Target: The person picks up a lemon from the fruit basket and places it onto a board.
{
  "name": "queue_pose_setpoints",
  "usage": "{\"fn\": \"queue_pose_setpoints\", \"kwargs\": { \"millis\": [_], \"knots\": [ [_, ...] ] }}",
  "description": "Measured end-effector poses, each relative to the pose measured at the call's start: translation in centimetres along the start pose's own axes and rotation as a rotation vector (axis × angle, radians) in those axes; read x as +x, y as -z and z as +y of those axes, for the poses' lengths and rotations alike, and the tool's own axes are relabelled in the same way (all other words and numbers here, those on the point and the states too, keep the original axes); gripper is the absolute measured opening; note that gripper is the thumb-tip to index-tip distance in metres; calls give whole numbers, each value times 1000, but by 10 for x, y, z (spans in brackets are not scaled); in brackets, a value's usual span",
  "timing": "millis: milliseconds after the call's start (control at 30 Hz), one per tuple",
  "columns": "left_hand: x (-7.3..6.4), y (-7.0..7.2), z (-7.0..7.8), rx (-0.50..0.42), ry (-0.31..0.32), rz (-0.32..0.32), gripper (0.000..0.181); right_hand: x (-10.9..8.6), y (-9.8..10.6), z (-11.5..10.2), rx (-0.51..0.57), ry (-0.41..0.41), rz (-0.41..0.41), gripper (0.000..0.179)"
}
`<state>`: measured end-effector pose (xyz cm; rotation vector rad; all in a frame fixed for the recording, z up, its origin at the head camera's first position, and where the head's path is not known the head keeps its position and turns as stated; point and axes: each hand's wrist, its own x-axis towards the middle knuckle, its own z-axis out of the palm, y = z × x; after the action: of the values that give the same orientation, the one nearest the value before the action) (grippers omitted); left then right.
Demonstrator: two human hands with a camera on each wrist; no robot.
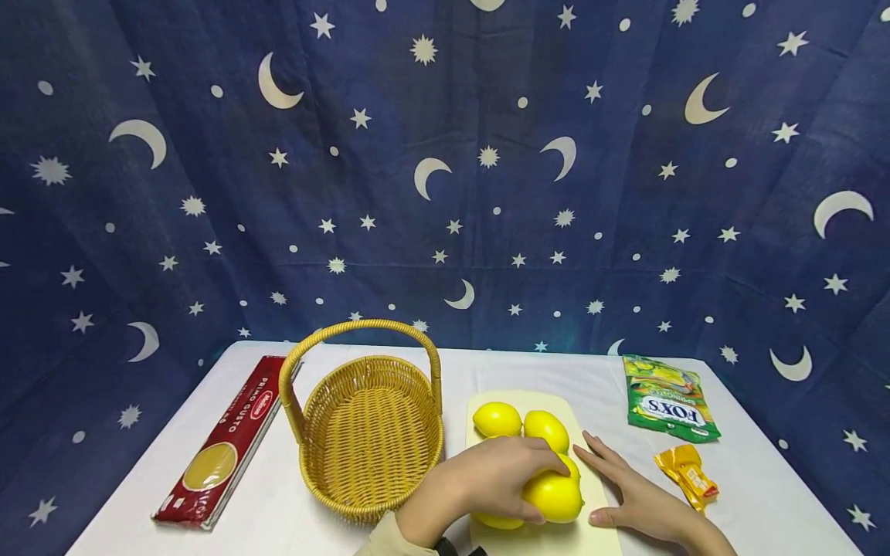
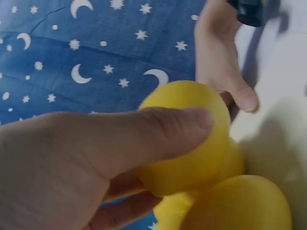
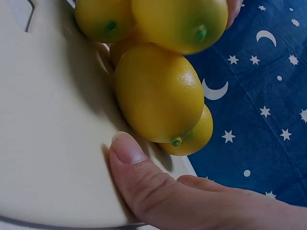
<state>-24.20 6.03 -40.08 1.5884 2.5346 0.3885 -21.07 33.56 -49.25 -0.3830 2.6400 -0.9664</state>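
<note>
Several yellow lemons (image 1: 497,419) lie on a cream cutting board (image 1: 587,537) at the front middle. My left hand (image 1: 497,472) reaches over them from the left and grips one lemon (image 1: 555,498), raised on top of the others. In the left wrist view the thumb lies across this lemon (image 2: 187,165), with fingers curled beneath it. On the board's right edge rests my right hand (image 1: 643,498), fingers spread and holding nothing. Its thumb (image 3: 127,148) touches the board beside a lemon (image 3: 158,93) in the right wrist view. The left hand hides part of the pile.
A wicker basket (image 1: 309,459) with a tall handle stands left of the board. Farther left lies a red pasta pack (image 1: 225,440). On the right are a green Fox's bag (image 1: 670,400) and a small orange packet (image 1: 688,472). A dark starry cloth (image 1: 445,193) hangs behind the table.
</note>
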Motion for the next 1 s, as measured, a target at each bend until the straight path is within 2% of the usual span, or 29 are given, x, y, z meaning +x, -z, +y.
{"fn": "queue_pose_setpoints", "kwargs": {
  "millis": [200,433,800,1000],
  "knots": [
    [4,-8,0,28,-7,-7,56,0,0,0,9,-2,-5,87],
    [9,-13,2,40,-30,-68,58,0,0,0,24,-27,-11,88],
    [12,-18,7,156,-41,-69,58,0,0,-3,17,-33,-9,89],
    [14,-23,11,213,-44,-76,52,0,1,-4,21,-38,-10,89]
  ]
}}
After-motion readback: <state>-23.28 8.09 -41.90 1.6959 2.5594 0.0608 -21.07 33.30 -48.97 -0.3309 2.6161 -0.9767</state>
